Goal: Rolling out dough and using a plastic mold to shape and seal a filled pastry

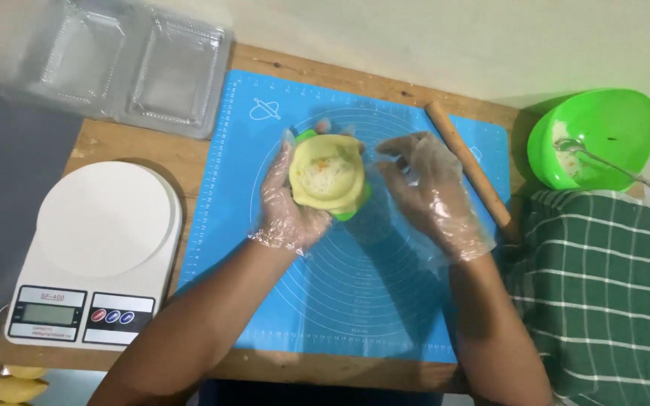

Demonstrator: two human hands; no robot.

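- The fingers (283, 162) of the left hand (289, 203), in a thin clear plastic glove, curl up around a green dumpling mould (349, 209), cradling it from below above the mat.
- A round of pale yellow dough (327, 174) lies across the mould, with a heap of whitish shredded filling (323, 174) in its middle.
- The fingers (400, 150) of the right hand (432, 197), gloved the same way, are loosely spread and bent, hold nothing, and sit just beside the right edge of the dough; whether they touch it cannot be told.
- Under both hands lies a blue silicone pastry mat (355, 301) printed with circles, on the wooden tabletop (126, 146).
- A wooden rolling pin (469, 167) lies slanted on the mat's right part, near the right hand.
- Further right, a green bowl (611, 124) holds a metal spoon (603, 159) and some filling, beside a green checked cloth (611, 293).
- Left of the mat stands a white kitchen scale (95, 252).
- At the far left, clear plastic containers (126, 68) sit at the tabletop's back edge.
- Yellow dough pieces (18, 385) show at the bottom left corner.
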